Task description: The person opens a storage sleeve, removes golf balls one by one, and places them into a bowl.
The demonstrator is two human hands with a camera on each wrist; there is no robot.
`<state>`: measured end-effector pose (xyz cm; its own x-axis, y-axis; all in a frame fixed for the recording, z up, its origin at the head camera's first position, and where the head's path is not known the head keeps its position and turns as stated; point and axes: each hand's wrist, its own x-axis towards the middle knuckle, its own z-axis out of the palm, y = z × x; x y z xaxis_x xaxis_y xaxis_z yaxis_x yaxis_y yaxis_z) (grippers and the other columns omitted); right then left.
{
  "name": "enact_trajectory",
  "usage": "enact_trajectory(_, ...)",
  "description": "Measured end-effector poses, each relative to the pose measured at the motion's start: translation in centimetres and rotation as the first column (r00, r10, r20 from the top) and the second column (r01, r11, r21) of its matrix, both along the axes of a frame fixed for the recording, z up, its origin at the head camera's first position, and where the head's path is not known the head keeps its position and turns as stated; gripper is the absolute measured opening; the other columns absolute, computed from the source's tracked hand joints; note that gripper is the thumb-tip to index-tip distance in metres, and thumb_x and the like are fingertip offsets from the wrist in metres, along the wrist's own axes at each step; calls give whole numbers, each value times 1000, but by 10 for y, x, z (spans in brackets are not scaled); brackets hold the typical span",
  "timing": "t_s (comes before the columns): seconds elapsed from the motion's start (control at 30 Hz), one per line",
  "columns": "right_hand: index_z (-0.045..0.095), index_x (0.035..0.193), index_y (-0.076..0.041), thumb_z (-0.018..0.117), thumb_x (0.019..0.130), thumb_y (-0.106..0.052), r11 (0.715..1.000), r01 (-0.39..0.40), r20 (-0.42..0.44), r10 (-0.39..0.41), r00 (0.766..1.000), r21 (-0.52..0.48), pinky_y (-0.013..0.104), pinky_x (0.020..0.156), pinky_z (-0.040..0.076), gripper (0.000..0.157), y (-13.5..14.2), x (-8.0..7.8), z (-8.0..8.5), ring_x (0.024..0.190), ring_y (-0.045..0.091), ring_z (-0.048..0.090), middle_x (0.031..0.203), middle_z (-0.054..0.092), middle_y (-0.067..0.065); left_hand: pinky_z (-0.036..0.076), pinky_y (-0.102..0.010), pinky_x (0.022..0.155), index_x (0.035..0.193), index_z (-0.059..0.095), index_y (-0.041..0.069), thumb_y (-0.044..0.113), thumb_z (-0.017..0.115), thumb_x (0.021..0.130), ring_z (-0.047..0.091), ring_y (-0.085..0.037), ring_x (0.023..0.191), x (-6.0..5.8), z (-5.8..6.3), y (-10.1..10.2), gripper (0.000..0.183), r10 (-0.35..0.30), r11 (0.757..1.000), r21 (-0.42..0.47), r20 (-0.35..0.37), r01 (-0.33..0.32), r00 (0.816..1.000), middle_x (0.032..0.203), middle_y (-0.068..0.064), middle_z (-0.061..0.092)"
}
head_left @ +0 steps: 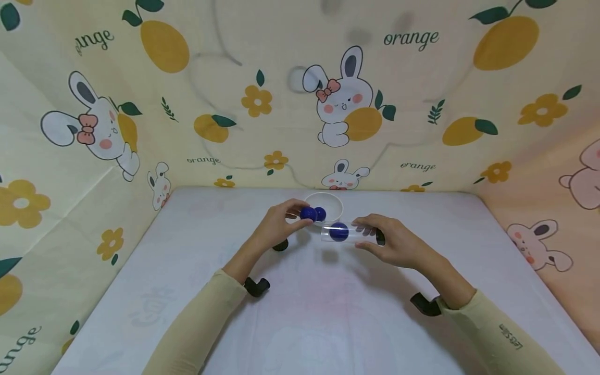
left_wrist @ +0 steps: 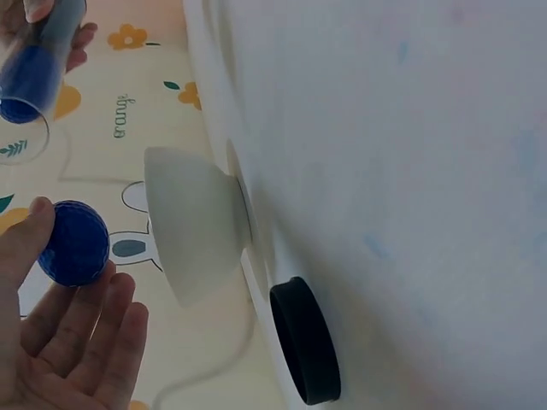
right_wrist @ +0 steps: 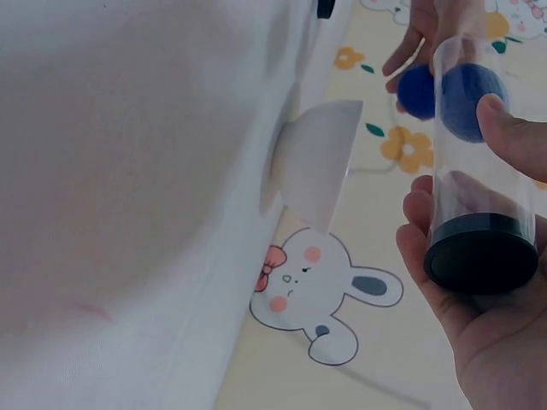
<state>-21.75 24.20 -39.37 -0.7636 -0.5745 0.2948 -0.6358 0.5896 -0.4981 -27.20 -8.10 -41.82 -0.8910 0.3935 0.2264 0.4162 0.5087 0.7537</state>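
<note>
My left hand (head_left: 276, 229) pinches a blue ball (left_wrist: 73, 243) between thumb and fingertips, near the rim of a small white bowl (left_wrist: 192, 226). Another blue ball (head_left: 321, 213) shows within the bowl's outline in the head view. To the right, my right hand (head_left: 398, 242) grips a clear tube (right_wrist: 466, 175) that lies sideways in the air, its free end toward the left hand. A blue ball (head_left: 339, 232) is inside the tube near that end, and a black cap (right_wrist: 481, 256) closes the other end, by my right palm.
A loose black ring-shaped cap (left_wrist: 303, 342) sits on the white-covered table (head_left: 300, 323), below the left hand and left of the bowl. Patterned cloth walls (head_left: 272, 130) with rabbits and oranges rise behind the table and at its sides. Black wrist mounts (head_left: 257, 287) jut out at both sleeves.
</note>
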Motion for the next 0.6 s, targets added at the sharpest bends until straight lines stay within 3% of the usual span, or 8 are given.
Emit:
enact_trajectory(0.27, 70, 136, -9, 85, 95, -22, 1000, 25, 23, -25, 999, 20, 36, 86, 62, 46, 1, 2, 1, 100, 24, 69, 115, 74, -1, 55, -42, 111, 140, 66, 11, 31, 81, 99, 69, -23, 120, -13, -4, 0, 47, 25, 999, -23, 5, -25, 1000, 129, -6, 74)
enact_trajectory(0.6, 70, 136, -10, 86, 94, -21, 999, 40, 22, -41, 999, 29, 35, 84, 61, 47, 1, 3, 2, 99, 17, 66, 115, 74, -2, 51, -43, 115, 140, 66, 11, 30, 81, 99, 67, -30, 126, -25, -2, 7, 47, 33, 998, -58, -3, -33, 999, 129, -7, 74)
